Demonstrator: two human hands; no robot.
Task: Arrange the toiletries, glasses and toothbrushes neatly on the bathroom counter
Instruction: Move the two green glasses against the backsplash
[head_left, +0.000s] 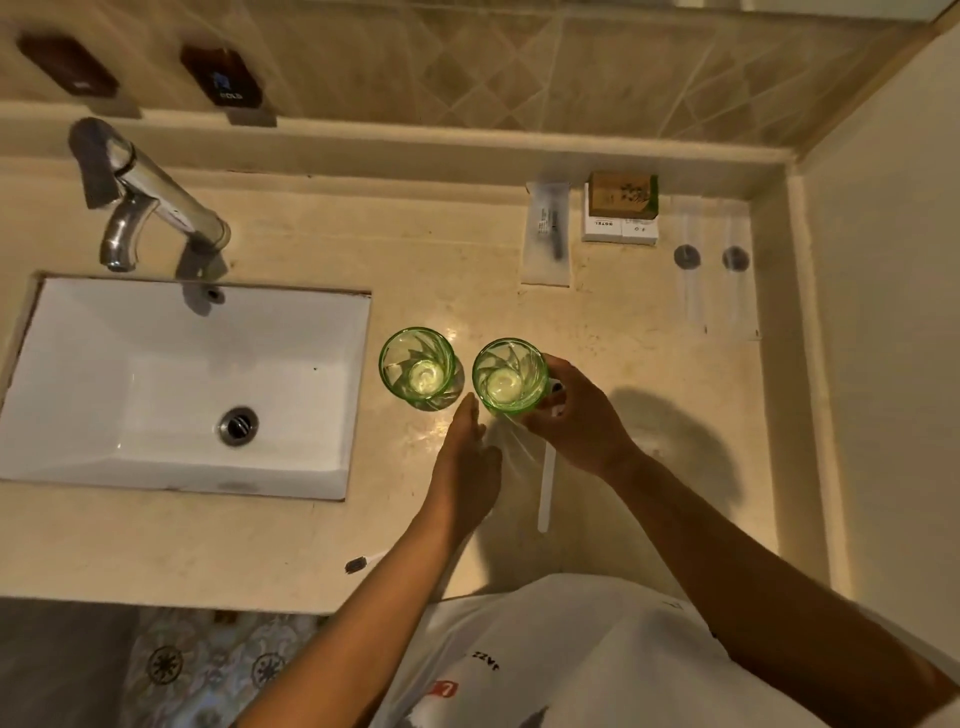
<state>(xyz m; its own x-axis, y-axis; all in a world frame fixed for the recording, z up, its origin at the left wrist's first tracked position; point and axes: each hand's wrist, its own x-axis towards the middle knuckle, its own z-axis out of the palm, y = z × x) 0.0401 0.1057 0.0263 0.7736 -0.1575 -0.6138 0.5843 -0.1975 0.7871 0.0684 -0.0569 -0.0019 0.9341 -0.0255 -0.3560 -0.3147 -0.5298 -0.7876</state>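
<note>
Two green glasses stand upright side by side on the beige counter (649, 395), right of the sink. My right hand (576, 415) grips the right glass (509, 376) from its right side. The left glass (420, 368) stands free. My left hand (467, 457) lies open with straight fingers just below the glasses, fingertips near the left glass's base. A white toothbrush (546, 483) lies on the counter partly under my right hand. Another toothbrush head (357, 563) shows near the front edge beside my left forearm.
A white sink (182, 384) with a chrome faucet (140, 192) fills the left. At the back right lie a wrapped comb packet (546, 234), small toiletry boxes (621, 208) and two clear wrapped items with dark caps (711, 260). A wall closes the right side.
</note>
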